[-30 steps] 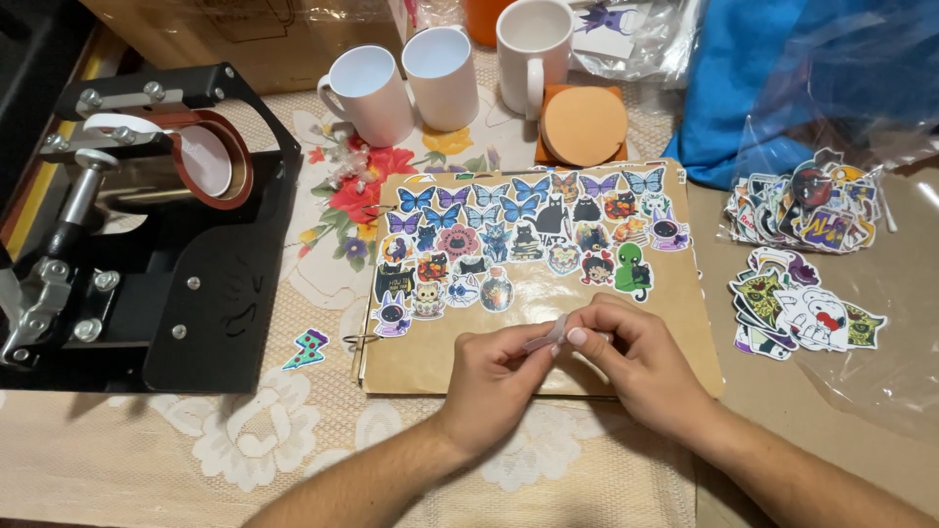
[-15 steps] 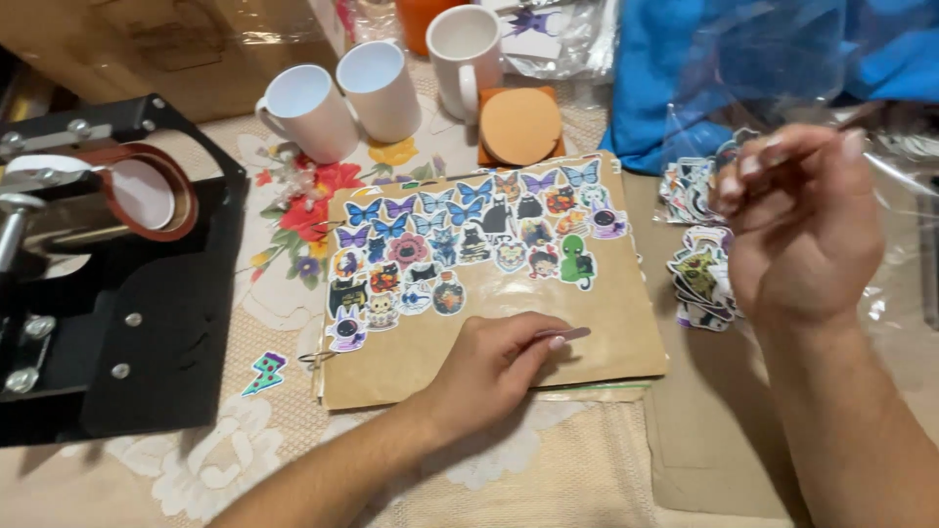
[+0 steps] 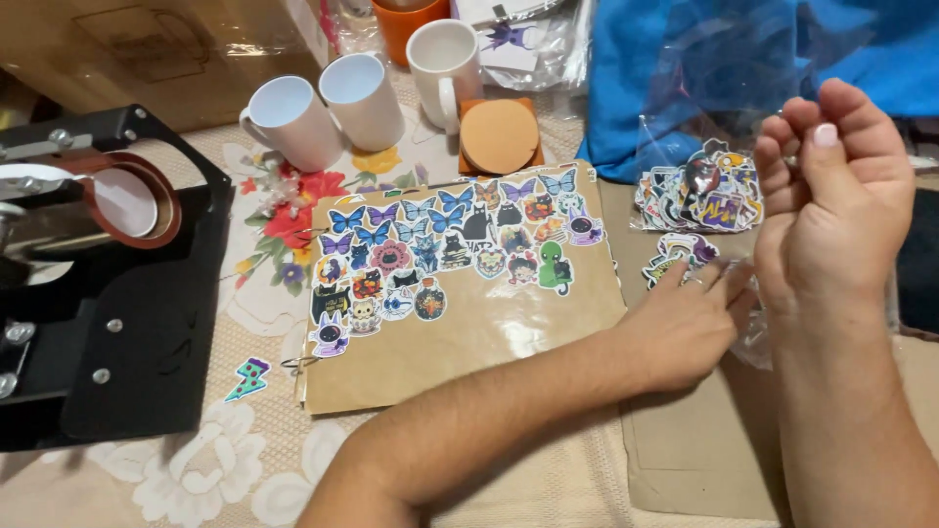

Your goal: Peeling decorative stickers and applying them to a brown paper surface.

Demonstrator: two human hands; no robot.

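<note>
My left hand (image 3: 685, 328) reaches across to the right, fingers apart and flat, its tips touching a small pile of loose stickers (image 3: 675, 256) that lies under clear plastic. My right hand (image 3: 831, 200) is raised above the table, palm toward me. Its fingers are curled around the edge of a clear plastic bag (image 3: 699, 93). The bag hangs in front of a blue cloth and holds another sticker pile (image 3: 699, 191). A brown paper sheet (image 3: 469, 337) in the middle carries several stickers of butterflies, cats and flowers (image 3: 445, 249).
A black mug press (image 3: 108, 293) stands at the left. Three white mugs (image 3: 289, 117) and a round cork coaster (image 3: 499, 135) sit at the back, with an orange cup behind. A lightning-bolt sticker (image 3: 249, 377) lies on the floral tablecloth. Brown cardboard (image 3: 704, 460) lies under my right forearm.
My hands were pinching something together over the brown sheet. The right hand then rose to the right. The left hand has now moved right onto the sticker pile.
</note>
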